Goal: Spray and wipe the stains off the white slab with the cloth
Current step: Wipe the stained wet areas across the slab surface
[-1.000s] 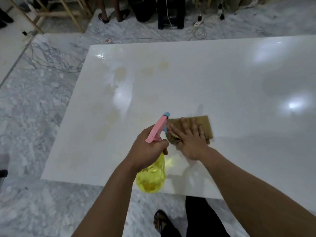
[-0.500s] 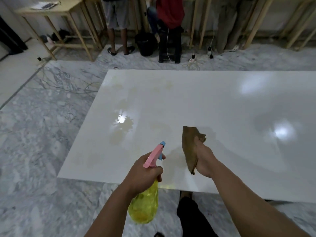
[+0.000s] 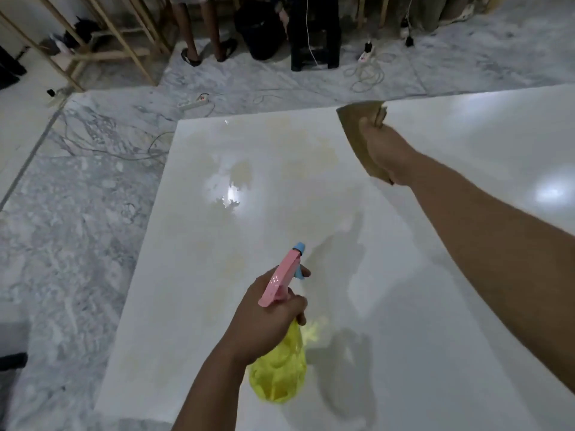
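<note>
The left hand [image 3: 267,321] grips the spray bottle [image 3: 280,377] over the slab's [image 3: 404,306] near edge. The right hand [image 3: 385,150] clutches the cloth [image 3: 354,122], raised toward the far edge, well apart.

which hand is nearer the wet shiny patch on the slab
Left. The left hand, holding the bottle, is just below the patch; the right hand, holding the cloth, is farther right.

Glossy white slab [image 3: 404,275], blotched with pale yellowish-tan stains [image 3: 308,150] toward its far end. The spray bottle [image 3: 278,377] is see-through yellow, with a pink head and a light blue nozzle and trigger. The cloth [image 3: 354,132] is plain tan-brown. Grey-and-white veined marble floor [image 3: 71,228] all around, black stool [image 3: 314,35] beyond, white cables [image 3: 365,73] trailing.
</note>
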